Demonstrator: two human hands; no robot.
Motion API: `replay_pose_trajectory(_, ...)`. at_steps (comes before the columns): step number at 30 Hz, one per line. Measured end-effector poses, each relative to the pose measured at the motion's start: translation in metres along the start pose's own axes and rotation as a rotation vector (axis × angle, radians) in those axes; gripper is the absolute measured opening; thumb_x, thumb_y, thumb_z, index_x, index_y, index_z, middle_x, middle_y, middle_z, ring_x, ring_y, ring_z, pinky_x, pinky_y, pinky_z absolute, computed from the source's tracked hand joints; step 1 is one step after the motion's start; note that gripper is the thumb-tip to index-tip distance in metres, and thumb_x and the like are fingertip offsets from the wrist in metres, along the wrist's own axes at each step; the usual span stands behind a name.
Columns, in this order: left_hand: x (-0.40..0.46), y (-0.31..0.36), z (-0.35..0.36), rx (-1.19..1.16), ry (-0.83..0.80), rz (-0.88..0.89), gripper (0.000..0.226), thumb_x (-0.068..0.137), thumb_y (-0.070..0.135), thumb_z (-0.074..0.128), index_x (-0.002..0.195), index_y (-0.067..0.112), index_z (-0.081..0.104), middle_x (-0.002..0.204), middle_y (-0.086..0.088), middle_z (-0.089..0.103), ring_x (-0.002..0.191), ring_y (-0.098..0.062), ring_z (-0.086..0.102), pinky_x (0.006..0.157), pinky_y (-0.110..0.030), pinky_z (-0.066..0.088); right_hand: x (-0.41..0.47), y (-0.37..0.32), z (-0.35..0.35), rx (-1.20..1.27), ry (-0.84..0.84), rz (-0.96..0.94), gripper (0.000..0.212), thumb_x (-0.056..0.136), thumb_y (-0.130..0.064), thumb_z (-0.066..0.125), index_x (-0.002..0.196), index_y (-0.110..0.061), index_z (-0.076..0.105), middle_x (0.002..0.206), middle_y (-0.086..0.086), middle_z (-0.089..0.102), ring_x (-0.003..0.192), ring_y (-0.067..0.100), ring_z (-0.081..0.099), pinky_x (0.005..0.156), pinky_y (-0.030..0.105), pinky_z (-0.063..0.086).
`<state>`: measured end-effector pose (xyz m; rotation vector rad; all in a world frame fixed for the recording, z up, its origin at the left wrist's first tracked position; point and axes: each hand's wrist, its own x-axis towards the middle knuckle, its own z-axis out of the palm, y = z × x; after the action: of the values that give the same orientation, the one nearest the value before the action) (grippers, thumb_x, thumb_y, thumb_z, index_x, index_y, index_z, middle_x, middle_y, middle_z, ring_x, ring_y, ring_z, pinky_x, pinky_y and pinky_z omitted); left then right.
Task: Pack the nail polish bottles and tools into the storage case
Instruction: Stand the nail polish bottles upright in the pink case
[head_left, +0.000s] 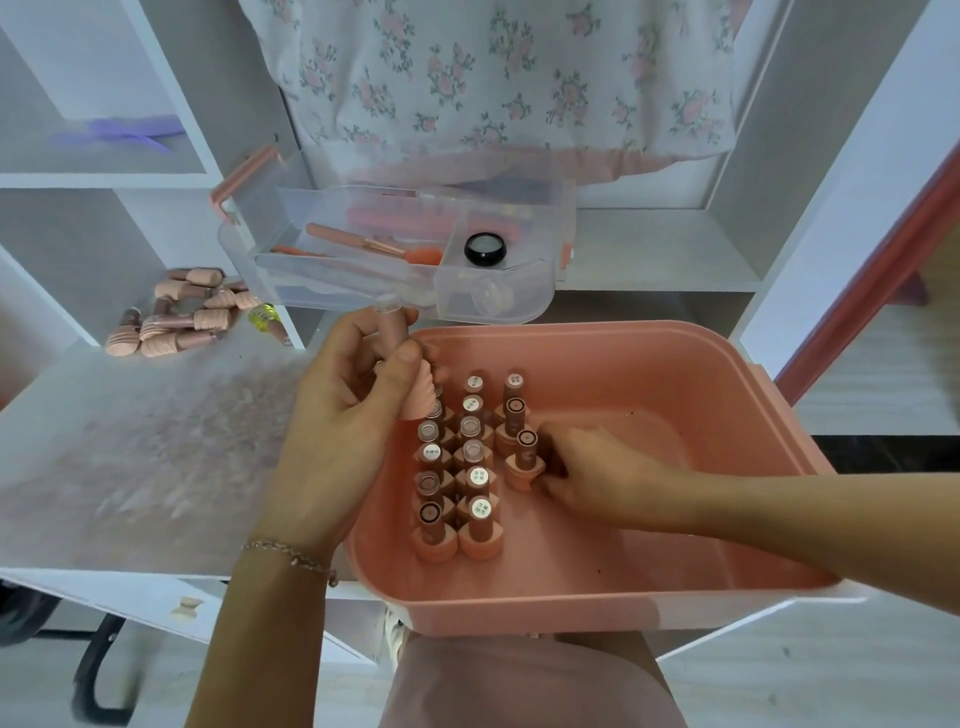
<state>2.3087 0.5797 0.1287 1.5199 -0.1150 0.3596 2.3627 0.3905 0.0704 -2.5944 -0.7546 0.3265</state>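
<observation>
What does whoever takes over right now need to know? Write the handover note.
Left hand: grips one nail polish bottle above the left edge of the pink storage case.
Right hand: inside the case, fingers at the front bottle of the third row.
Done: upright bottles stand in two full rows plus a started third row, on the case's left side.
Left: seat the held bottle, then bring the loose pile of bottles lying on the table at far left. The clear tray behind the case holds the tools and a small black jar.
</observation>
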Motion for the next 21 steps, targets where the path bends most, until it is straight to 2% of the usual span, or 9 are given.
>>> replay_pose_trajectory(3, 0.0004, -0.0002, 0.0007, 0.007, -0.003, 0.004, 0.022, 0.078, 0.028, 0.054, 0.099, 0.025, 0.057, 0.078, 0.009, 0.067, 0.083, -0.012, 0.063, 0.081, -0.028, 0.052, 0.0007, 0.0019, 0.0008, 0.008, 0.034, -0.030, 0.013, 0.080, -0.007, 0.054, 0.079, -0.018, 0.047, 0.094, 0.014, 0.065, 0.087, 0.032, 0.057, 0.058, 0.019, 0.024)
replay_pose_trajectory(7, 0.0004, -0.0013, 0.0009, 0.016, -0.013, 0.012, 0.022, 0.078, 0.027, 0.054, 0.099, 0.026, 0.058, 0.078, 0.009, 0.068, 0.080, -0.009, 0.064, 0.076, -0.022, 0.052, 0.0024, 0.0036, 0.0029, -0.003, 0.055, -0.040, 0.021, 0.081, -0.010, 0.053, 0.076, -0.024, 0.038, 0.096, 0.014, 0.065, 0.088, 0.032, 0.056, 0.061, 0.023, 0.027)
replay_pose_trajectory(12, 0.0001, -0.0013, -0.0001, 0.003, -0.009, 0.009, 0.021, 0.080, 0.027, 0.054, 0.100, 0.026, 0.058, 0.079, 0.008, 0.068, 0.084, -0.015, 0.064, 0.079, -0.026, 0.053, 0.0035, 0.0033, 0.0026, -0.056, 0.037, 0.003, 0.004, 0.085, -0.014, 0.054, 0.088, -0.014, 0.051, 0.102, 0.015, 0.064, 0.095, 0.033, 0.056, 0.071, 0.032, 0.040)
replay_pose_trajectory(18, -0.0008, -0.0001, -0.0008, 0.009, -0.016, 0.017, 0.022, 0.080, 0.027, 0.054, 0.102, 0.026, 0.058, 0.080, 0.007, 0.068, 0.085, -0.016, 0.064, 0.083, -0.032, 0.053, 0.0031, 0.0010, 0.0043, -0.081, 0.045, 0.017, 0.009, 0.086, -0.017, 0.054, 0.091, -0.010, 0.053, 0.104, 0.017, 0.062, 0.097, 0.033, 0.055, 0.069, 0.029, 0.036)
replay_pose_trajectory(21, -0.0003, 0.0000, -0.0011, -0.007, -0.015, 0.017, 0.023, 0.081, 0.026, 0.054, 0.104, 0.025, 0.057, 0.079, 0.008, 0.068, 0.084, -0.015, 0.064, 0.083, -0.030, 0.053, 0.0049, -0.0005, 0.0055, -0.082, 0.044, 0.019, 0.010, 0.086, -0.018, 0.053, 0.088, -0.008, 0.054, 0.103, 0.018, 0.063, 0.095, 0.035, 0.056, 0.072, 0.032, 0.039)
